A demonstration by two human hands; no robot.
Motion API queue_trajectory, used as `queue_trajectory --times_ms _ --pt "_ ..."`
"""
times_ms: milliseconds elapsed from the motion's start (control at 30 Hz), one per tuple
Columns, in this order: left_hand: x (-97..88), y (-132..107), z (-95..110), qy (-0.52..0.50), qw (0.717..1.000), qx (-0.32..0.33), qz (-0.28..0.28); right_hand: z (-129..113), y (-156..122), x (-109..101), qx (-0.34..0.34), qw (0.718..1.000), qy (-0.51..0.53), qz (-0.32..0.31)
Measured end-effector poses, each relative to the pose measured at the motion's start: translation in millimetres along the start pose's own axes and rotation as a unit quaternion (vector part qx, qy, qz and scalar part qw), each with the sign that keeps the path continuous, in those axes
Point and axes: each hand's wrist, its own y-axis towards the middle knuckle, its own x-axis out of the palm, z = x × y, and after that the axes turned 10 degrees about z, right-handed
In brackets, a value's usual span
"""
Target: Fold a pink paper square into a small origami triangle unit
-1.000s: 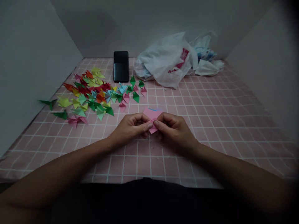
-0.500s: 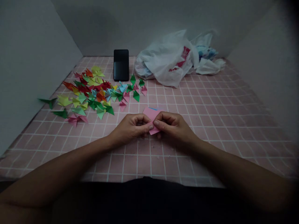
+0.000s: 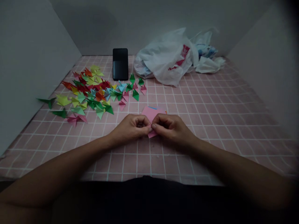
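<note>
Between my two hands, near the middle of the table, is a small folded piece of pink origami paper (image 3: 152, 135). My left hand (image 3: 135, 125) pinches its left side between thumb and fingers. From the right, my right hand (image 3: 171, 126) grips it the same way, the two thumb tips almost touching. Just behind the fingers lie pink paper sheets (image 3: 149, 111), with a blue edge and a bit of orange showing at their far side. My hands cover much of the folded piece, so its exact shape is hidden.
Many folded paper cranes (image 3: 99, 95) in red, green, yellow, blue and pink spread over the left of the table. A black phone (image 3: 120, 64) stands upright at the back. White plastic bags (image 3: 161, 59) lie at the back right. A pink checked cloth (image 3: 210, 124) covers the table.
Both hands have shifted slightly on the folded pink paper, their thumb tips closer together. More of the sheets behind shows, including an orange corner. The view has tilted slightly.
</note>
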Motion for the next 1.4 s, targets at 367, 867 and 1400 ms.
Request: queue_trajectory --times_ms 367,867,1400 --pt "-1.8 2.2 3.4 -0.043 0.997 0.006 0.058 3.1 -2.9 1.1 0.144 0.970 0.196 -0.025" --pt "-1.3 0.1 1.9 -0.051 0.998 0.020 0.038 5.7 -5.5 1.0 0.147 0.962 0.224 -0.044" --pt "-1.9 -0.4 1.7 -0.046 0.995 0.053 0.073 5.3 -4.9 5.6 0.150 0.952 0.265 0.012"
